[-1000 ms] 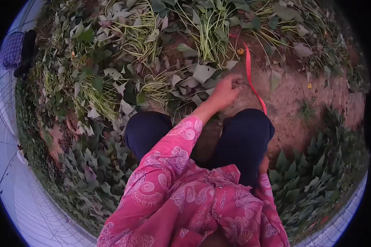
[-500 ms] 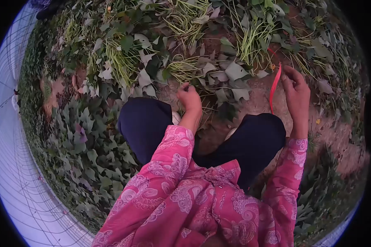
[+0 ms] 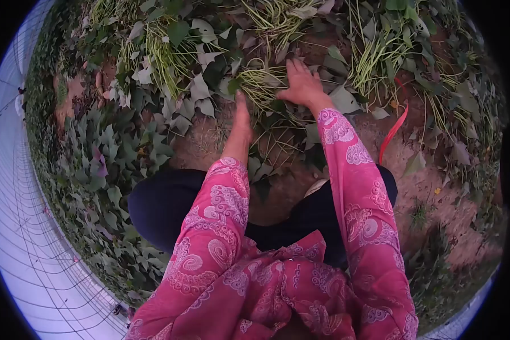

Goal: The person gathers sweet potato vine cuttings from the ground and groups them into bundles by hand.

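Note:
A small bundle of green leafy vine cuttings lies on the soil in front of me, its pale stems pointing toward my left. My right hand rests on the leaves at the bundle's right side, palm down with fingers spread. At the bundle's left edge, my left hand is turned edge-on with the thumb side up. Its fingers look stretched out, partly hidden behind the thumb, and nothing shows in it. A red ribbon lies loose on the ground beyond my right forearm.
More piles of cut vines lie ahead and to the left, with another bundle at the right. Dense leafy plants grow on my left. Bare soil shows at the right. A white sheet with dark lines borders the far left.
My right hand has let go of the red ribbon and moved left onto the vine bundle. My left hand has moved forward and left, its curled fingers now straightened.

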A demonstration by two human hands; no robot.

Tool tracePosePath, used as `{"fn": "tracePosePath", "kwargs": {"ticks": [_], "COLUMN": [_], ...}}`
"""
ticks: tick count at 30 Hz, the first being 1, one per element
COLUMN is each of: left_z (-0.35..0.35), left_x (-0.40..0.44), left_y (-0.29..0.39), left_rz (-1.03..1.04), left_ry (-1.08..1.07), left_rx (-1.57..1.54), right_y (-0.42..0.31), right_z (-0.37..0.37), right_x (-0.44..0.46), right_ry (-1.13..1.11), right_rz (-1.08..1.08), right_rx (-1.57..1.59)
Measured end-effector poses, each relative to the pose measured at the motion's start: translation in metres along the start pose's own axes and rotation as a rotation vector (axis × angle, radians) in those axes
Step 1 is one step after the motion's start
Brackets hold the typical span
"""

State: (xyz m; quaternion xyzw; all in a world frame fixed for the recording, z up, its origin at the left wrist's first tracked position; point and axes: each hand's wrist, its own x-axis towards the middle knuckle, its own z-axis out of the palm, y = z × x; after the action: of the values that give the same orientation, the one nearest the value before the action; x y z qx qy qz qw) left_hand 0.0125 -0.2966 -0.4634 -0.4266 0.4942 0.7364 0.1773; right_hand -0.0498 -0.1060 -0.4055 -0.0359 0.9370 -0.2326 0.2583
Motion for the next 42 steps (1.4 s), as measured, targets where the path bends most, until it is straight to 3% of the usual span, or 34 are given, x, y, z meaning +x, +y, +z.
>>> {"fn": "tracePosePath", "kwargs": {"ticks": [2,5,6,8,10,11,12,13,14,16,17,20,23,24,25,27,29,31,37,40,42], "left_z": [0.008,0.039,0.054,0.03,0.036,0.031,0.024,0.02,0.014,0.005,0.002,-0.045,-0.042,-0.016,-0.019,-0.025,-0.023,0.0,0.073,0.121,0.142], "left_x": [0.003,-0.025,-0.042,0.021,0.007,0.008,0.008,-0.003,-0.014,-0.035,-0.048,-0.03,-0.039,-0.068,-0.069,-0.068,-0.068,-0.091,-0.159,-0.2,-0.226], "left_y": [-0.008,-0.004,0.002,-0.047,-0.042,-0.044,-0.046,-0.042,-0.037,-0.03,-0.028,-0.064,-0.068,-0.05,-0.05,-0.048,-0.045,-0.02,0.062,0.096,0.133], "left_rz": [-0.009,-0.112,-0.09,0.274,0.201,0.079,-0.044,-0.085,-0.084,-0.282,-0.316,-0.172,-0.022,0.093,0.099,0.169,0.254,0.412,0.677,0.573,0.506], "left_ry": [-0.143,-0.177,-0.071,-0.123,-0.046,-0.088,-0.128,-0.08,-0.076,-0.122,-0.05,-0.14,-0.146,-0.1,-0.109,-0.116,-0.146,0.011,-0.194,-0.292,-0.428], "left_rx": [0.074,0.157,0.27,0.225,0.1,-0.046,-0.19,-0.184,-0.178,-0.185,-0.154,-0.16,-0.079,0.043,0.052,0.164,0.178,0.233,0.631,0.89,1.274], "right_y": [0.005,-0.008,-0.012,-0.015,-0.027,-0.03,-0.034,-0.036,-0.032,-0.029,-0.027,-0.027,-0.036,-0.043,-0.048,-0.056,-0.063,-0.067,-0.068,-0.054,-0.039], "right_z": [0.017,0.031,0.038,0.056,0.055,0.052,0.043,0.039,0.041,0.051,0.054,0.026,0.022,0.026,0.017,-0.003,0.006,0.006,-0.066,-0.096,-0.109], "right_x": [-0.002,-0.011,-0.012,-0.016,-0.022,-0.026,-0.03,-0.033,-0.036,-0.034,-0.035,-0.042,-0.042,-0.05,-0.055,-0.064,-0.066,-0.064,-0.086,-0.096,-0.101], "right_ry": [-0.09,-0.112,-0.114,0.013,-0.182,-0.182,-0.327,-0.472,-0.474,-0.522,-0.571,-0.69,-0.664,-0.479,-0.466,-0.185,-0.075,-0.212,0.109,0.346,0.477], "right_rz": [0.022,0.004,0.0,-0.037,0.014,0.015,0.03,0.043,0.014,-0.04,-0.093,-0.056,-0.11,-0.063,-0.061,-0.219,-0.198,-0.142,-0.134,-0.159,-0.194], "right_rx": [-0.025,-0.146,-0.175,-0.123,0.047,0.05,0.067,0.086,0.157,0.225,0.285,0.556,0.355,0.238,0.245,0.052,0.149,0.473,0.921,1.098,1.357]}}
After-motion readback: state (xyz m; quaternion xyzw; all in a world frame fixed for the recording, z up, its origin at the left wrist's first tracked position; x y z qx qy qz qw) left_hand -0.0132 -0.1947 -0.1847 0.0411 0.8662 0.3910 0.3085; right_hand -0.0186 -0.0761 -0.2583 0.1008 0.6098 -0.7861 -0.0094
